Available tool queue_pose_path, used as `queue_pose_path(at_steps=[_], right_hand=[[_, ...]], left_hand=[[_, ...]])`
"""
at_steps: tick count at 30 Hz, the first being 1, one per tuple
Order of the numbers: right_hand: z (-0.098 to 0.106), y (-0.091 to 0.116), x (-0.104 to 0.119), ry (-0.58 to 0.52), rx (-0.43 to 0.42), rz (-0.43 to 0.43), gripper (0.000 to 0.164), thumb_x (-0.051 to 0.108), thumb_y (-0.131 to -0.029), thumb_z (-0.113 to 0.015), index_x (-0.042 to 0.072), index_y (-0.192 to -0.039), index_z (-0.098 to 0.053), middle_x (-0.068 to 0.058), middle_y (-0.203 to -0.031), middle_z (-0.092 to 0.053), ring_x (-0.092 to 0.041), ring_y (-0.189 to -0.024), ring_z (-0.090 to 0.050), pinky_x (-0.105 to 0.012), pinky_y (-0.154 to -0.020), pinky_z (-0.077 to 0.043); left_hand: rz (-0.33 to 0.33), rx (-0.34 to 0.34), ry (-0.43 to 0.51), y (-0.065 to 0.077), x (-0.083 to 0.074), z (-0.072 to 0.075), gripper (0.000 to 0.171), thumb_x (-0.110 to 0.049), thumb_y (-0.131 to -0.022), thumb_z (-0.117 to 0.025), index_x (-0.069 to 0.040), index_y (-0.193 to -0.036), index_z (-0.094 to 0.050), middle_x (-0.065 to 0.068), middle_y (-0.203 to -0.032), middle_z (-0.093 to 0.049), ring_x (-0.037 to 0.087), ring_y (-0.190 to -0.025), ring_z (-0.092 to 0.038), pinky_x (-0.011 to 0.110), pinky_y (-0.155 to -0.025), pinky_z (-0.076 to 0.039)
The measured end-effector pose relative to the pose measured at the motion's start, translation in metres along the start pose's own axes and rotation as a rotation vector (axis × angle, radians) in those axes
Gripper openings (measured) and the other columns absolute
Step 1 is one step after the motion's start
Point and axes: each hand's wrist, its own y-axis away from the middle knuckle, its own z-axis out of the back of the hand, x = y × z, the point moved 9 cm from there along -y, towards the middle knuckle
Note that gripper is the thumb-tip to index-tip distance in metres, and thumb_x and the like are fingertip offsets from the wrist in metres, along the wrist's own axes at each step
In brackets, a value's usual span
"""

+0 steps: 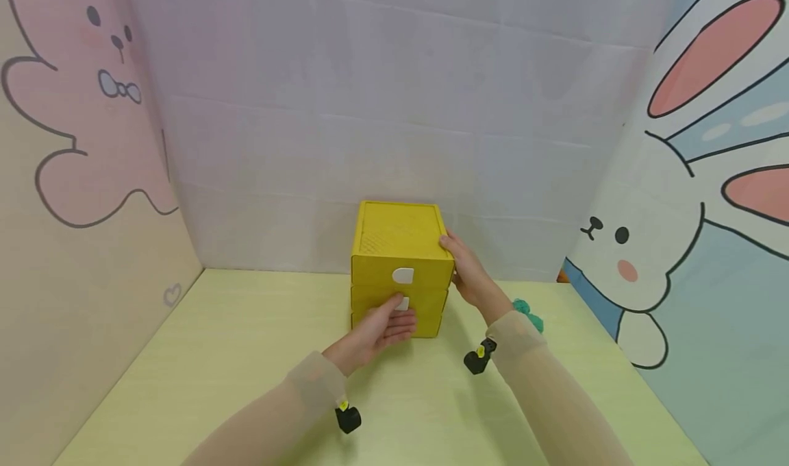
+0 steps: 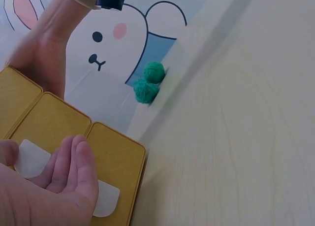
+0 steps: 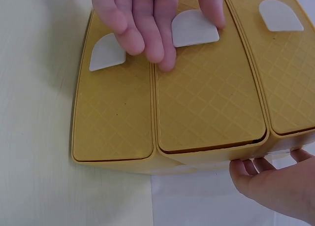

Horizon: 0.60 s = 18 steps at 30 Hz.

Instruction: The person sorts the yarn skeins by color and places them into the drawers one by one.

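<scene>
A yellow three-drawer box (image 1: 401,229) stands against the back wall, with white tab handles on its drawer fronts. My left hand (image 1: 382,327) is at the middle drawer, its thumb and extended fingers on either side of the white tab (image 3: 194,29). The fingers reach past the tab and curl round nothing. Against the box's right side and upper edge rests my right hand (image 1: 471,271); its fingertips touch the side in the right wrist view. A thin dark gap (image 3: 216,147) shows along one edge of the middle drawer front.
Two green yarn balls (image 2: 150,80) lie on the table by the wall, partly hidden by the right sleeve in the head view. The pale table (image 1: 246,356) meets white and cartoon-printed walls (image 1: 394,109). Small black cameras (image 1: 348,418) hang at both wrists.
</scene>
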Motion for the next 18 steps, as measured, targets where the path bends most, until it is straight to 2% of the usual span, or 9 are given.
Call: queue_pose_path(at_steps=[3, 9, 18], right_hand=[[-0.0005, 0.0015, 0.0015, -0.002, -0.005, -0.004, 0.064, 0.039, -0.114, -0.041, 0.028, -0.172, -0.018, -0.011, -0.174, -0.027, -0.034, -0.152, -0.031, -0.060, -0.126, -0.019], [-0.0012, 0.0012, -0.0013, 0.004, -0.017, -0.013, 0.064, 0.040, -0.114, -0.042, 0.029, -0.172, -0.018, -0.009, -0.175, -0.024, -0.033, -0.155, -0.028, -0.061, -0.127, -0.017], [0.0005, 0.0010, -0.0013, 0.006, -0.022, -0.014, 0.064, 0.041, -0.114, -0.042, 0.028, -0.172, -0.018, -0.009, -0.175, -0.025, -0.033, -0.156, -0.028, -0.061, -0.128, -0.017]], left_hand=[[0.011, 0.016, -0.006, -0.0004, -0.0004, 0.0006, 0.064, -0.049, -0.110, -0.055, 0.009, -0.138, -0.063, 0.021, -0.132, -0.070, 0.033, -0.123, -0.070, 0.037, -0.104, -0.057], [0.032, 0.049, -0.016, 0.0007, 0.0010, 0.0027, 0.066, -0.050, -0.110, -0.054, 0.009, -0.139, -0.062, 0.023, -0.138, -0.068, 0.036, -0.129, -0.067, 0.037, -0.104, -0.057], [0.035, 0.075, -0.066, 0.0016, -0.0013, 0.0038, 0.068, -0.052, -0.110, -0.053, 0.008, -0.140, -0.062, 0.022, -0.140, -0.067, 0.039, -0.132, -0.064, 0.038, -0.107, -0.055]])
